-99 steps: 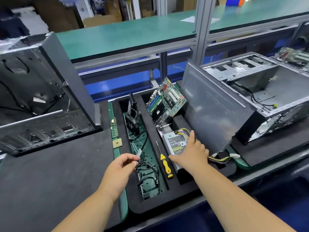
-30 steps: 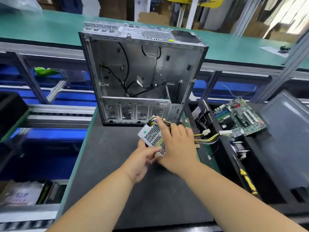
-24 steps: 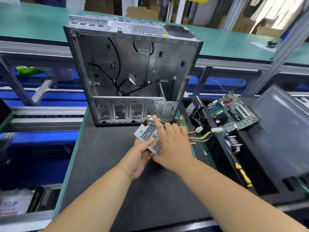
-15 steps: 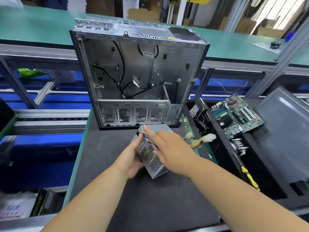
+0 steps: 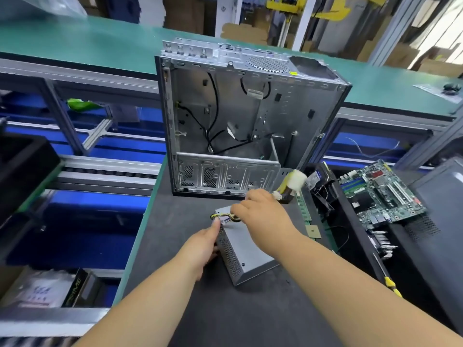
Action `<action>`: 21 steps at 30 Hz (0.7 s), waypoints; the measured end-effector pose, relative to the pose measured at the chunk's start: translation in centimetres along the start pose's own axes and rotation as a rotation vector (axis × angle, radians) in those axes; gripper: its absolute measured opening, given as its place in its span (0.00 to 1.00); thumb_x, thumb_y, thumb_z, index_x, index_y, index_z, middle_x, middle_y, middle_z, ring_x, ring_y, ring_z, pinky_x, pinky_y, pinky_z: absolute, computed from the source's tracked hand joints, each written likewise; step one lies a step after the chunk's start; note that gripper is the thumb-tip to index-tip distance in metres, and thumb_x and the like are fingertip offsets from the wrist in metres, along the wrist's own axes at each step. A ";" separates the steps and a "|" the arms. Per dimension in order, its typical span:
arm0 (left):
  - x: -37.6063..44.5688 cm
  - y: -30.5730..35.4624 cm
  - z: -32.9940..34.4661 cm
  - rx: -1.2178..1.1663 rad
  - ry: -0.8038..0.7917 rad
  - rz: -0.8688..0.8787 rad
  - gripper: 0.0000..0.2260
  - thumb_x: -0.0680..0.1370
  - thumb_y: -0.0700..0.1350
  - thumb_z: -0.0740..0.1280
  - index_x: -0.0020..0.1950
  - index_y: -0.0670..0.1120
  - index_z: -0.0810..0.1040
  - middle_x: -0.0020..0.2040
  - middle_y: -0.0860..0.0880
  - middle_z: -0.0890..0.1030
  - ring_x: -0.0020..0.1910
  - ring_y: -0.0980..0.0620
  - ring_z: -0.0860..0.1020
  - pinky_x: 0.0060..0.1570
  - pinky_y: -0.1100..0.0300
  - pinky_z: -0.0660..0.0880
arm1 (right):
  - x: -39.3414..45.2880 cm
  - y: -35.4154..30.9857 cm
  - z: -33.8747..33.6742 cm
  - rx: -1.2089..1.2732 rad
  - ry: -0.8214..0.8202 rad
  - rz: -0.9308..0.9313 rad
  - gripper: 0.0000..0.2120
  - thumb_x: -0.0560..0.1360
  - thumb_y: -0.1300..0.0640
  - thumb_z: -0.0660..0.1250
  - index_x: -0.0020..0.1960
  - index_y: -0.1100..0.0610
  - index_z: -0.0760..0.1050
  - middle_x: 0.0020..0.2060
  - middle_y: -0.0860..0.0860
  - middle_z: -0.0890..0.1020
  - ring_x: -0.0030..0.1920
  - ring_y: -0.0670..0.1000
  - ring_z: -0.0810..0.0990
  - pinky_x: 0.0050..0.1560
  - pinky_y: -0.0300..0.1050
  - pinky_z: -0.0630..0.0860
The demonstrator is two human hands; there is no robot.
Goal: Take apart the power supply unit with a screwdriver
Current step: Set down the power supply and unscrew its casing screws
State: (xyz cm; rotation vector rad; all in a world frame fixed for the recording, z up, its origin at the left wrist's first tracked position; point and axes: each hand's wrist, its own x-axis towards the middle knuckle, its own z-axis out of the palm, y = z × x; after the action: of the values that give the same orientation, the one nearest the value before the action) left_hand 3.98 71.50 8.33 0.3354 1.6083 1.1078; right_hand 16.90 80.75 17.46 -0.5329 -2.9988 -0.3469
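**PSU down on mat, cables in hand**

Set flat on the black mat [image 5: 175, 296] since half a second ago: power supply unit [image 5: 246, 254], earlier tilted up. Left hand [image 5: 200, 246] curled against its mesh side. Right hand [image 5: 263, 216] gripping the cable bundle [image 5: 288, 189]. Behind: open computer case [image 5: 238, 126]. Bare mat near front edge. Far right: screwdriver [image 5: 387, 279] untouched.
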 end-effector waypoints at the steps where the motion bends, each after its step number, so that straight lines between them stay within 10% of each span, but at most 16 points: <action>1: -0.1 0.0 0.0 0.059 0.024 0.008 0.22 0.79 0.67 0.58 0.58 0.53 0.79 0.55 0.51 0.83 0.55 0.49 0.80 0.62 0.51 0.75 | 0.2 0.1 0.0 0.032 0.058 -0.005 0.16 0.68 0.72 0.63 0.53 0.59 0.78 0.44 0.53 0.81 0.55 0.58 0.74 0.57 0.51 0.68; 6: -1.3 1.2 -0.8 0.344 0.305 0.199 0.12 0.81 0.54 0.62 0.45 0.49 0.79 0.46 0.46 0.82 0.48 0.44 0.79 0.53 0.50 0.76 | 1.5 -0.4 -0.1 0.139 0.173 -0.119 0.11 0.65 0.76 0.70 0.43 0.64 0.80 0.42 0.58 0.81 0.53 0.62 0.80 0.56 0.58 0.76; 10: -2.0 2.2 -1.4 0.311 0.319 0.330 0.23 0.74 0.44 0.69 0.67 0.57 0.70 0.62 0.52 0.70 0.55 0.51 0.72 0.51 0.56 0.70 | 2.8 -1.0 -0.5 0.197 0.317 -0.224 0.13 0.62 0.80 0.70 0.41 0.66 0.79 0.39 0.60 0.80 0.48 0.63 0.81 0.68 0.61 0.72; 14: -2.0 3.4 -1.4 0.442 0.272 0.529 0.05 0.72 0.45 0.71 0.42 0.55 0.78 0.41 0.55 0.79 0.40 0.58 0.74 0.37 0.66 0.70 | 3.4 -1.6 -0.9 0.240 0.289 -0.312 0.13 0.66 0.80 0.66 0.46 0.69 0.80 0.44 0.63 0.82 0.56 0.65 0.81 0.67 0.66 0.71; 21: -0.6 3.3 -3.3 0.183 0.332 0.465 0.05 0.75 0.45 0.73 0.40 0.50 0.79 0.37 0.52 0.80 0.37 0.54 0.75 0.38 0.60 0.70 | 2.2 0.4 -0.6 0.294 0.456 -0.198 0.09 0.69 0.73 0.65 0.43 0.64 0.80 0.42 0.57 0.82 0.44 0.61 0.80 0.56 0.58 0.78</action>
State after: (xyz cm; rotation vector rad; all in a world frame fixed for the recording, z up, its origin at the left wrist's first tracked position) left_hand 0.21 71.21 11.14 0.7029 1.9925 1.4233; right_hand 14.99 81.67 18.37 -0.1086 -2.5920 -0.0254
